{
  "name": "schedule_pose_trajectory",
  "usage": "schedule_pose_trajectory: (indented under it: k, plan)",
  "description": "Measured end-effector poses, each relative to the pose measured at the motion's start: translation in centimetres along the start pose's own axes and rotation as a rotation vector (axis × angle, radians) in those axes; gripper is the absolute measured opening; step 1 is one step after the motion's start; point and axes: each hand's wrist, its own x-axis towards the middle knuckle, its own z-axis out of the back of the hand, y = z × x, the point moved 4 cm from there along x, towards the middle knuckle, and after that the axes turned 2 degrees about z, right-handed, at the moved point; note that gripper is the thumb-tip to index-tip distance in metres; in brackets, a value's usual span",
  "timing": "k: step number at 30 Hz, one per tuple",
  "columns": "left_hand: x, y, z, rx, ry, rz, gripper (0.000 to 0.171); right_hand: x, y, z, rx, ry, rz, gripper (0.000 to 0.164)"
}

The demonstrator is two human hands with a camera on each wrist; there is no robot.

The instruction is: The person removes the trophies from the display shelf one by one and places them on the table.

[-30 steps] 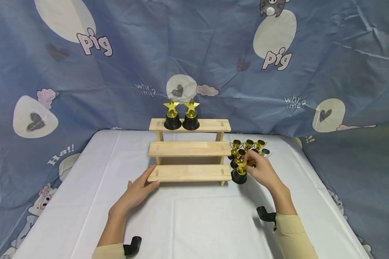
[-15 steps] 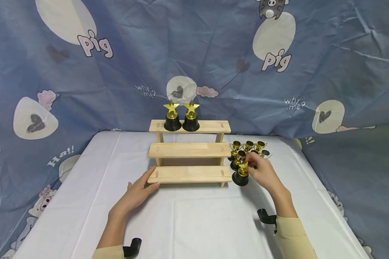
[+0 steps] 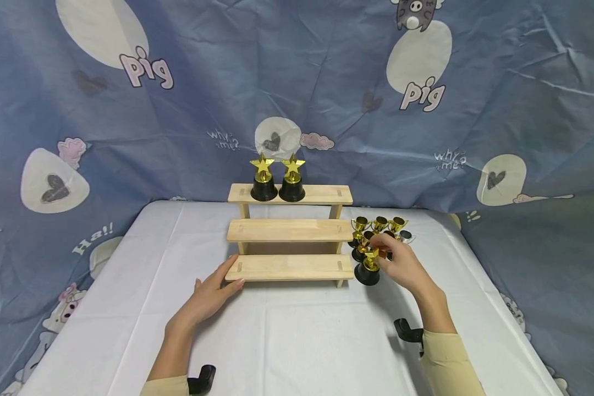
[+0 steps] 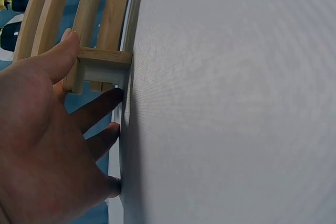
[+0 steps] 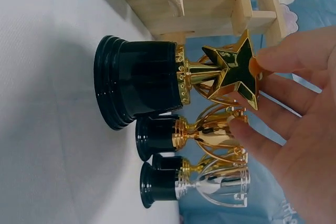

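Observation:
My right hand [image 3: 401,263] holds a gold star trophy [image 5: 142,80] with a black base by its star, with thumb and fingertips at the star's points. The trophy stands upright at the right end of the wooden three-step stand [image 3: 289,266]. Just behind it, partly hidden by the hand, several small cup trophies [image 5: 212,132] are grouped, mostly gold, plus a silver one [image 5: 210,184]. At the stand's left end, my left hand [image 3: 209,294] touches the lowest step, its thumb along the plank [image 4: 84,30] and the other fingers spread.
Two more star trophies [image 3: 264,184] stand side by side on the left half of the top step [image 3: 326,192]. A white cloth [image 3: 297,341] covers the table. Behind and at the sides hangs a blue printed curtain [image 3: 193,110].
The star trophy in my right hand has shifted very slightly right, with small finger movements. My left hand stays at the stand's left end. The view has tilted up a little.

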Motion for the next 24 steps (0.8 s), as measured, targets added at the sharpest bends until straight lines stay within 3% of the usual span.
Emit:
schedule_pose_trajectory:
  k: [5, 18, 24]
  plan:
    - [0.0, -0.1, 0.1, -0.004, -0.008, 0.012, 0.078, 0.3, 0.6, -0.1, -0.008, -0.005, 0.022, 0.044]
    - [0.0, 0.1, 0.0, -0.005, -0.004, 0.005, 0.079, 1.8, 2.3, 0.6, -0.043, -0.063, 0.101, 0.037]
    - [0.1, 0.0, 0.2, 0.0, 0.006, 0.008, 0.079, 3.0, 3.3, 0.5, -0.049, -0.051, 0.108, 0.036]
